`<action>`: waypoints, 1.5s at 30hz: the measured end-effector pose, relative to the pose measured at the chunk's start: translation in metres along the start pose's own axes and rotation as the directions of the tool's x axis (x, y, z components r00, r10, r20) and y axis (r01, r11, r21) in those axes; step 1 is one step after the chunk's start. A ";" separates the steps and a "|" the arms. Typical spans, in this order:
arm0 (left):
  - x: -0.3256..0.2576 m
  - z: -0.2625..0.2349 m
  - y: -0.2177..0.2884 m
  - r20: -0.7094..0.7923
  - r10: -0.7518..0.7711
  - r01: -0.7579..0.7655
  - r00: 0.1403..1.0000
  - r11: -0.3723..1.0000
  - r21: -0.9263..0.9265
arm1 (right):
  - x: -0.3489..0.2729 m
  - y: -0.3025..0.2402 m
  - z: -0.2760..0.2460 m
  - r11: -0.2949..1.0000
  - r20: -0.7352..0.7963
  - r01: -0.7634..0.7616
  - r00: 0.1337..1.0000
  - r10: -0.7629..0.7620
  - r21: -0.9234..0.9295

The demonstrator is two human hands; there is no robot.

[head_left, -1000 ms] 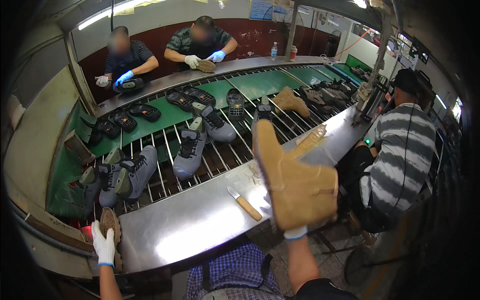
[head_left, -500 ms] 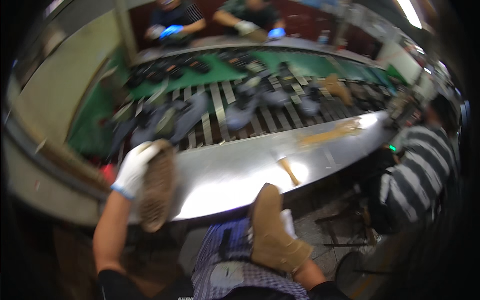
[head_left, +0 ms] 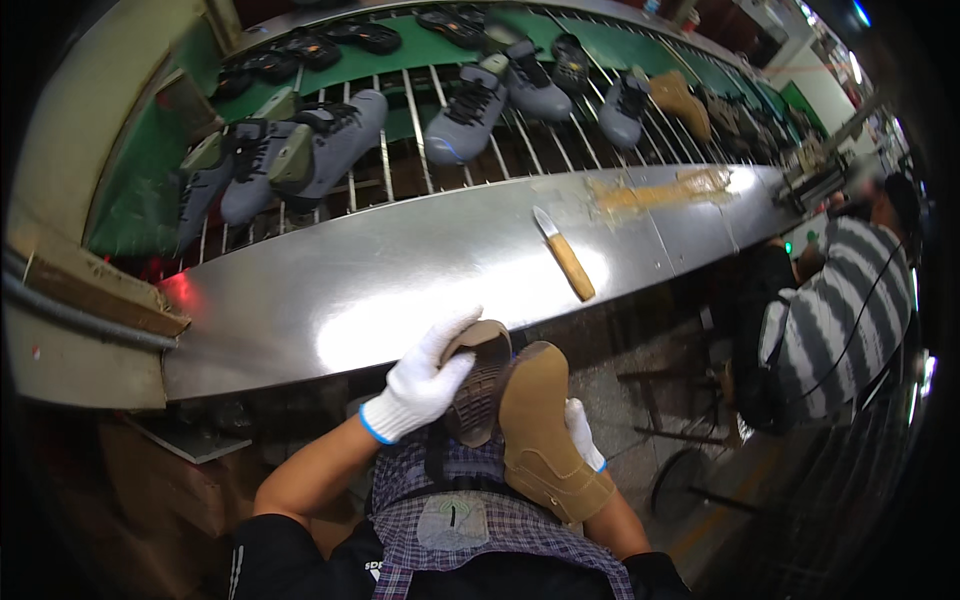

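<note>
In front of my body, my left hand [head_left: 425,382], in a white knit glove with a blue cuff edge, grips a brown shoe sole [head_left: 476,392] by its side, with a treaded face in sight. Right beside it is a tan ankle boot [head_left: 540,430], tilted, toe pointing away from me and a strap at the ankle. My gloved right hand [head_left: 582,434] holds the boot from its far right side; most of its fingers are hidden behind it. Sole and boot toe are very close; whether they touch I cannot tell.
A knife with a wooden handle [head_left: 570,267] lies on the metal bench [head_left: 420,250]. Beyond, a roller rack carries several grey shoes [head_left: 466,112] and a tan boot [head_left: 680,103]. Black soles [head_left: 362,36] lie on the green belt. On the right sits a person in a striped shirt [head_left: 835,325].
My left hand has brought the sole from the left, off the bench edge, across to the boot. My right hand and the boot stay nearly in place. The view has tilted downward.
</note>
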State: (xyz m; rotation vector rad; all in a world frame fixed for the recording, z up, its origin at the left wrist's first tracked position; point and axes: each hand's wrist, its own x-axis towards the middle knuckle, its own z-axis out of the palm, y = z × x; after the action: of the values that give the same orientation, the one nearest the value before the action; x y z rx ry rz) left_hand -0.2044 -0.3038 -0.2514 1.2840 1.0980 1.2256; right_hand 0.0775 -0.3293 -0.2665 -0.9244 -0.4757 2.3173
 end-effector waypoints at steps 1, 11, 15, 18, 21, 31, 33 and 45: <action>0.003 -0.002 0.013 0.032 -0.042 0.044 0.999 0.996 -0.078 | 0.004 -0.003 0.002 0.999 -0.001 0.005 1.000 -0.005 -0.033; 0.022 -0.017 0.052 0.253 0.089 -0.110 0.963 0.991 0.071 | 0.035 0.012 0.002 0.958 0.193 0.146 0.976 -0.099 -0.245; 0.014 -0.023 0.055 0.285 0.118 -0.186 0.951 0.956 0.225 | 0.035 0.009 0.009 0.937 0.205 0.126 0.977 -0.060 -0.325; 0.009 -0.024 0.054 0.259 0.139 -0.205 0.956 0.946 0.252 | 0.038 0.012 0.008 0.948 0.208 0.093 0.978 -0.030 -0.304; 0.009 -0.027 0.052 0.241 0.165 -0.230 0.957 0.933 0.277 | 0.040 0.006 0.014 0.946 0.217 0.081 0.976 -0.011 -0.315; 0.006 -0.030 0.059 0.255 0.154 -0.227 0.954 0.931 0.287 | 0.036 0.004 0.019 0.914 0.193 0.115 0.980 -0.042 -0.388; 0.006 -0.030 0.063 0.265 0.120 -0.189 0.957 0.950 0.249 | 0.034 0.004 0.023 0.922 0.191 0.119 0.980 -0.051 -0.367; 0.061 -0.053 0.152 0.231 0.040 -0.091 0.972 0.972 0.216 | 0.054 -0.010 0.075 0.852 0.069 0.333 0.940 -0.335 -0.404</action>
State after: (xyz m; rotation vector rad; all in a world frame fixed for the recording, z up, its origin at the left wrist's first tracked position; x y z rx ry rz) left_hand -0.2566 -0.2519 -0.0962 1.6025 1.0565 0.9937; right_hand -0.0036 -0.2950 -0.2368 -0.9452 -1.0663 1.9267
